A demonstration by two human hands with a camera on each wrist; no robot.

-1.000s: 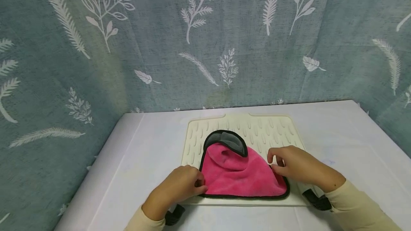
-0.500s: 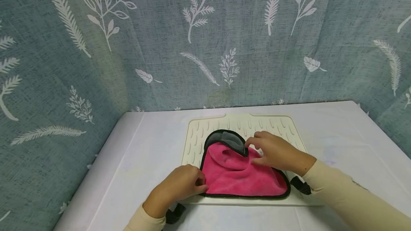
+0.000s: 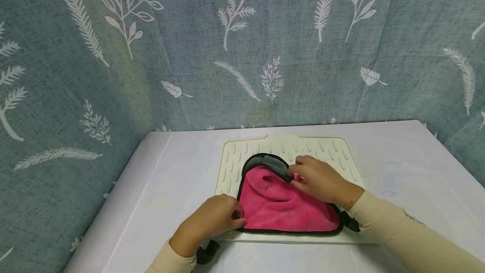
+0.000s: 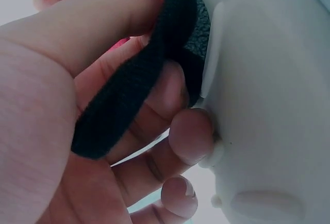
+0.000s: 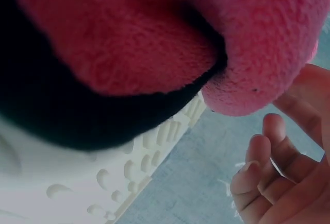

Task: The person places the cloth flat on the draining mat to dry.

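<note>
1. Nearest, we see the left hand [image 3: 217,216] pinching the near-left corner of the pink cloth [image 3: 282,214], hiding it.
2. The cloth lies on a cream mat [image 3: 322,151], its longer side running left to right.
3. The right hand [image 3: 320,180] has left the right edge and now pinches the grey flap's [image 3: 274,164] tip, which points rightward and toward us.
4. Beyond, we see white table [image 3: 182,172], then leaf-patterned curtain [image 3: 189,33].

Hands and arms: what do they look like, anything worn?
Left hand and right hand: bare, no gloves. Left sleeve and right sleeve: plain cream, long; the right one has a thin dark mark along the forearm. A small black piece sits at each wrist; details unclear.
</note>
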